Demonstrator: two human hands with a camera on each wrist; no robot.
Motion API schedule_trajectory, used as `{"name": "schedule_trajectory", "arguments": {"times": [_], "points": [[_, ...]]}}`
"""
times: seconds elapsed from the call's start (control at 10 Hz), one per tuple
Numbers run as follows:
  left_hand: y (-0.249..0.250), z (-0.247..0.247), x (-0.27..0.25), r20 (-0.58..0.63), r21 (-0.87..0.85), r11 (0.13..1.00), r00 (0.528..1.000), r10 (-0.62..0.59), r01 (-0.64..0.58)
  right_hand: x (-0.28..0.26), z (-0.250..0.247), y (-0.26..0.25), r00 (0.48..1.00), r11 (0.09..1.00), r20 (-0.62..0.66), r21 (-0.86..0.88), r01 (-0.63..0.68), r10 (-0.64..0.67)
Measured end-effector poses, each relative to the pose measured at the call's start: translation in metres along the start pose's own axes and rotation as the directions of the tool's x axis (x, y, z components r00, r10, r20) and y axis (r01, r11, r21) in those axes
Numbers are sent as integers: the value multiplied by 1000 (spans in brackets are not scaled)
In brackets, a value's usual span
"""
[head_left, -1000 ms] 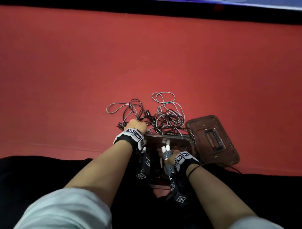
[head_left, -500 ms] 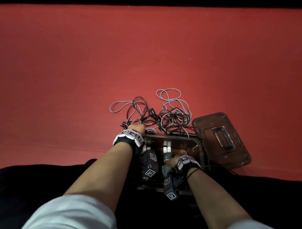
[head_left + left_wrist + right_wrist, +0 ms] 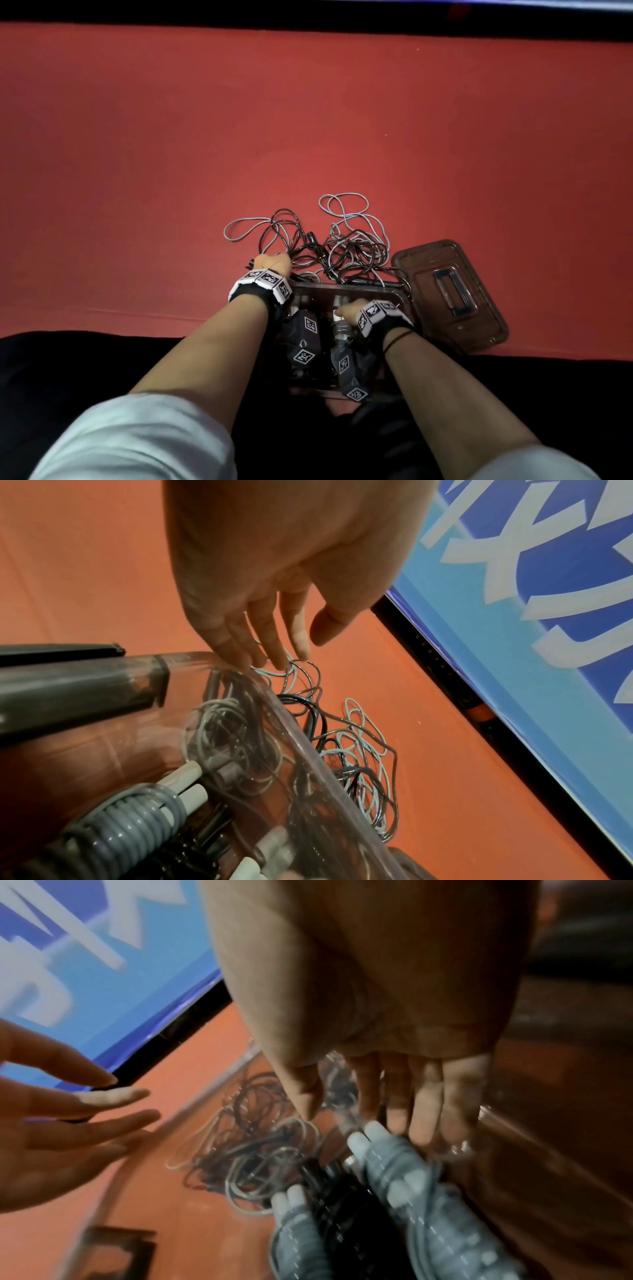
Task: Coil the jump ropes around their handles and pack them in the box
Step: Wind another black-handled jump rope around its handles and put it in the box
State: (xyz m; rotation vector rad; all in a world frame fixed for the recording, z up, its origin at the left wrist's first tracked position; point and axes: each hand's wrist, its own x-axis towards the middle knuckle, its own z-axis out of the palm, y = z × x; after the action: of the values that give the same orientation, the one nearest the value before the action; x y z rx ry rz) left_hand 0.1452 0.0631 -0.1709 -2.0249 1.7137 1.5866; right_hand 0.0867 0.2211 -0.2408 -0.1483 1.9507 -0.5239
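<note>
A tangle of grey and black jump ropes (image 3: 329,246) lies on the red floor just beyond the clear brown box (image 3: 346,287). My left hand (image 3: 274,265) reaches past the box's far left corner. In the left wrist view its straight fingers (image 3: 274,653) touch the nearest rope loops (image 3: 294,677) without gripping them. My right hand (image 3: 349,310) is inside the box, fingers (image 3: 424,1112) extended over a grey rope coiled on white handles (image 3: 411,1172). A second coiled grey bundle (image 3: 294,1213) and a black one (image 3: 339,1204) lie beside it.
The box lid (image 3: 448,294) lies flat on the floor right of the box, handle up. A black strip and a blue banner (image 3: 548,615) border the floor at the far side. My dark-clothed legs (image 3: 102,359) flank the box. Open red floor (image 3: 308,120) stretches ahead.
My right hand has sunk lower into the box with the coiled grey rope and its fingers have straightened. My left hand stays at the tangle, now with fingers extended.
</note>
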Motion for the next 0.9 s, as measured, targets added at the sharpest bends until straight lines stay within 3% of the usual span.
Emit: {"name": "schedule_trajectory", "arguments": {"times": [0.2, 0.4, 0.5, 0.6, 0.7, 0.8, 0.9], "points": [[-3, -6, 4, 21, -28, 995, 995, 95, -94, -35, -29, -43, 985, 990, 172, 130, -53, 30], [-16, 8, 45, 86, -192, 979, 992, 92, -74, -23, -67, -56, 996, 878, -91, 476, 49, -6], [-6, 2, 12, 176, -372, 928, 981, 77, -6, -7, -92, -46, 977, 859, -205, 510, 54, 60], [-3, 5, 13, 230, -499, 864, 971, 60, 65, 18, -105, -27, 970, 822, -201, 569, 4, 134], [4, 13, 23, 239, -529, 844, 970, 51, 86, 54, -106, -7, 970, 850, -168, 523, -62, 174], [13, 26, 34, 254, -452, 889, 966, 48, 75, 54, -103, -17, 980, 913, -78, 382, -141, 183], [24, 41, 41, 288, -246, 969, 955, 71, 2, 56, -105, -26, 986, 954, -12, 255, -160, 169]]}}
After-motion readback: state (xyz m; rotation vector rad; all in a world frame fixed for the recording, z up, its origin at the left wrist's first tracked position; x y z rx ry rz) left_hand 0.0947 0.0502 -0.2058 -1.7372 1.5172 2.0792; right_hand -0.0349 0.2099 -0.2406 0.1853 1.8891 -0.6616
